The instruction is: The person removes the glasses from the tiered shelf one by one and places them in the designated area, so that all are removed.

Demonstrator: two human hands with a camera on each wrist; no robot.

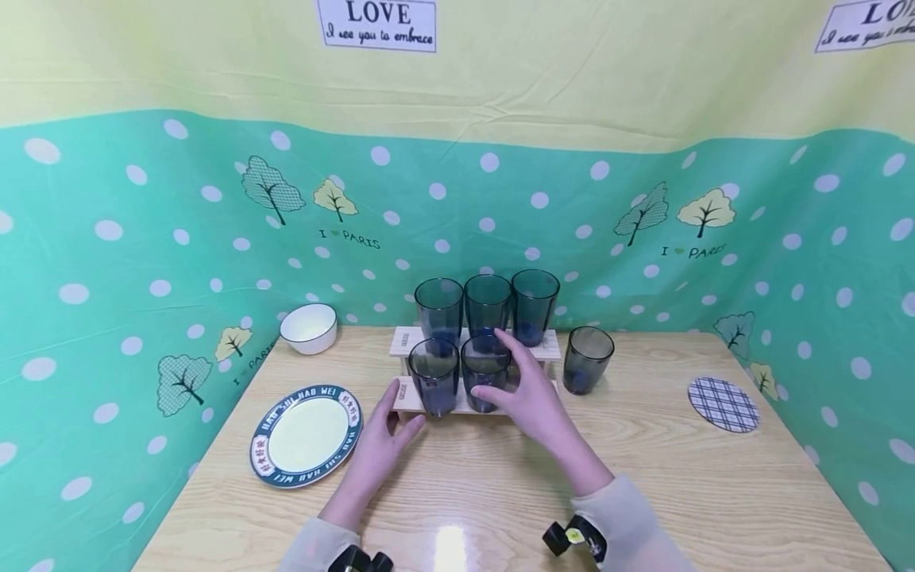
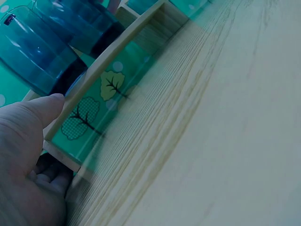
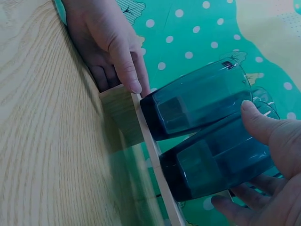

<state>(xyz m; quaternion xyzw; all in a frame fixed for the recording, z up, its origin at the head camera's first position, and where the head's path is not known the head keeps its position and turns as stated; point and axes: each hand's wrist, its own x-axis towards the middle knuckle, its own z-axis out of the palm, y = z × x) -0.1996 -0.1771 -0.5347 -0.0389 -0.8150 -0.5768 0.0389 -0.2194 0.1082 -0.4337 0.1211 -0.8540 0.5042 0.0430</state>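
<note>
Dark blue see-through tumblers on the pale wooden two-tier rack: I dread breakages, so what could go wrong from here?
The right hand, around the front-right tumbler, might knock it into the front-left tumbler close by. The left hand grips the end of the rack; a tug could slide it and unsettle its load. Both front tumblers stand near the front edge of the lower shelf, so a nudge might tip one off.

Five glasses (image 1: 434, 380) (dark-tinted) on wooden rack (image 1: 405, 340)

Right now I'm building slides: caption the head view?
Hands at a two-tier wooden rack bearing five tinted tumblers; a sixth stands alongside.
</note>
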